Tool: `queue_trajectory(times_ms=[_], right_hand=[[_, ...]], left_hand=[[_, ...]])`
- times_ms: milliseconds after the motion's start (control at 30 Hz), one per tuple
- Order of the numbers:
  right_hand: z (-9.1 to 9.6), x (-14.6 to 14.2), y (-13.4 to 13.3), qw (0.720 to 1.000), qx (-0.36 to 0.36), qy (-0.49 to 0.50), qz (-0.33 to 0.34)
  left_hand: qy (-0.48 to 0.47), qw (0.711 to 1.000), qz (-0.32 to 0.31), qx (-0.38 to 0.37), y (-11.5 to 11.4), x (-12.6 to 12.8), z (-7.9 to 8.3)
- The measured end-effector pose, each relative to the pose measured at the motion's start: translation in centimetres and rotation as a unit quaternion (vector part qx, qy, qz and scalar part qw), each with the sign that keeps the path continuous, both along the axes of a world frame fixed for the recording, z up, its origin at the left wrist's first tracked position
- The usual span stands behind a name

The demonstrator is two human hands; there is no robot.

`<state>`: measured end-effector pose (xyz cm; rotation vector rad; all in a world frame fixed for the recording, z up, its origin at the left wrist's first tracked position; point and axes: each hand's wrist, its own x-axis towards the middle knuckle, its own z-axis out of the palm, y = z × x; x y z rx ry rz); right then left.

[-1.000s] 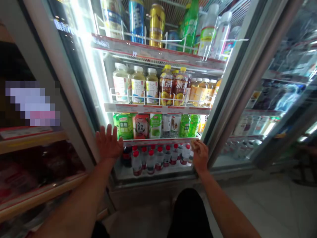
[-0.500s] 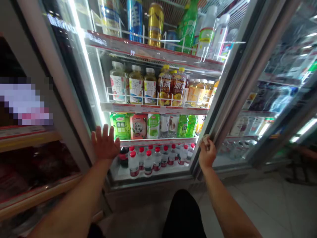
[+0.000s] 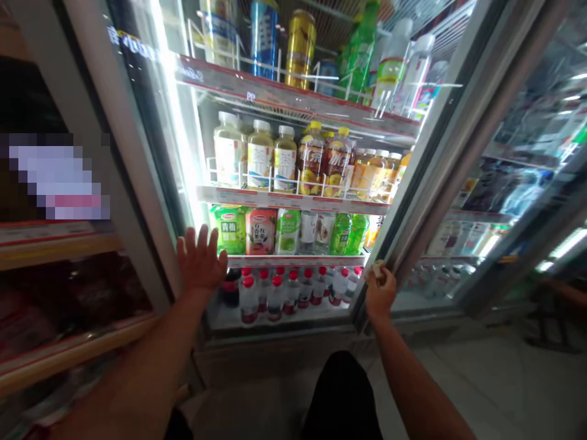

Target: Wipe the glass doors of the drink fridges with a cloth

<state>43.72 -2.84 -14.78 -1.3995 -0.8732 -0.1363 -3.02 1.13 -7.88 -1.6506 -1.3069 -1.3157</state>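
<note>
A glass-fronted drinks fridge [image 3: 293,199] stands in front of me, lit by a bright strip on its left side. My left hand [image 3: 202,260] has its fingers spread, palm towards the lower left of the glass; whether it presses on the pane I cannot tell. At the right side of the door, my right hand [image 3: 381,292] is closed on a small, crumpled, pale cloth [image 3: 378,269]. That cloth lies against or very close to the metal door frame [image 3: 413,214]. Behind the glass, several red-capped bottles [image 3: 276,299] stand at the bottom.
Shelves above hold juice cartons [image 3: 260,232], tea bottles [image 3: 312,160] and tall cans [image 3: 300,49]. Another fridge door [image 3: 495,201] adjoins on the right. To the left is a wood-edged shelf [image 3: 68,250] with packaged goods. My knee [image 3: 343,397] is below, over the tiled floor [image 3: 458,360].
My right hand has shifted slightly down and left along the door edge with the cloth. My left hand stays spread at about the same spot. The view has turned a little.
</note>
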Motion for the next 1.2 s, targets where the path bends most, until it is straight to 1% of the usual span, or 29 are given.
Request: queue_trajectory(times_ms=[100,167,200,267,333,400,433,500,567,600,633,667,700,800,833,867,933,1033,1067,1133,1200], right_hand=[[-0.7,-1.9,-0.4,1.0,0.004,-0.006,0.022],[-0.8,-3.1,-0.7,0.999,0.005,-0.011,0.039],[-0.4,-3.5,-0.6,0.999,0.007,-0.012,0.044],[1.0,-4.1,-0.3,0.999,0.017,-0.014,0.046],[2.7,-4.4,0.3,0.998,0.041,-0.026,0.044],[3.6,-4.9,0.8,0.995,0.075,-0.062,0.037],[3.5,-5.3,0.8,0.991,0.091,-0.095,0.036],[2.3,-6.4,0.5,0.976,0.11,-0.182,0.047],[0.6,-7.7,-0.1,0.952,0.109,-0.272,0.085],[0.1,-8.2,-0.4,0.94,0.11,-0.305,0.104],[-0.1,-8.7,-0.5,0.932,0.111,-0.324,0.118],[0.2,-9.2,-0.6,0.928,0.115,-0.332,0.126],[0.9,-9.6,-0.6,0.926,0.123,-0.332,0.129],[4.1,-10.8,-0.2,0.926,0.16,-0.319,0.121],[4.9,-11.3,-0.1,0.924,0.172,-0.322,0.118],[5.3,-11.8,0.0,0.919,0.181,-0.33,0.117],[4.9,-12.9,-0.2,0.903,0.183,-0.363,0.137],[2.9,-14.4,-0.9,0.869,0.155,-0.42,0.211],[2.6,-14.8,-1.0,0.864,0.148,-0.425,0.228],[3.1,-15.6,-1.0,0.868,0.148,-0.41,0.236],[4.5,-16.3,-0.6,0.88,0.163,-0.386,0.224]], left_hand=[[0.012,1.0,0.011,0.008,0.0,0.0,0.0],[0.011,1.0,0.017,0.006,0.0,0.0,0.0],[0.009,1.0,0.019,0.002,0.0,0.0,0.0],[0.007,1.0,0.021,-0.011,-0.1,0.0,0.0],[0.001,1.0,0.019,-0.02,-0.2,0.0,0.0],[-0.006,1.0,0.009,-0.027,-0.2,0.0,0.0],[-0.011,0.999,0.003,-0.031,-0.2,0.1,0.0],[-0.018,0.999,-0.002,-0.036,-0.2,0.1,0.0],[-0.012,1.0,0.002,-0.029,-0.2,0.2,0.0],[-0.004,1.0,0.006,-0.022,-0.2,0.1,0.0],[0.004,1.0,0.01,-0.015,-0.2,0.1,0.0],[0.012,1.0,0.012,-0.009,-0.2,0.1,-0.1],[0.017,1.0,0.013,-0.005,-0.1,0.1,-0.1],[0.012,1.0,0.01,-0.015,-0.1,0.0,-0.1],[0.008,1.0,0.007,-0.021,-0.1,0.0,-0.1],[0.004,1.0,0.004,-0.025,-0.1,0.0,-0.1],[-0.001,1.0,0.001,-0.029,-0.2,0.1,-0.1],[0.002,1.0,0.001,-0.023,-0.2,0.1,-0.1],[0.004,1.0,0.001,-0.023,-0.2,0.1,-0.1],[0.007,1.0,0.001,-0.024,-0.2,0.1,-0.1],[0.005,1.0,-0.001,-0.026,-0.3,0.1,-0.1]])
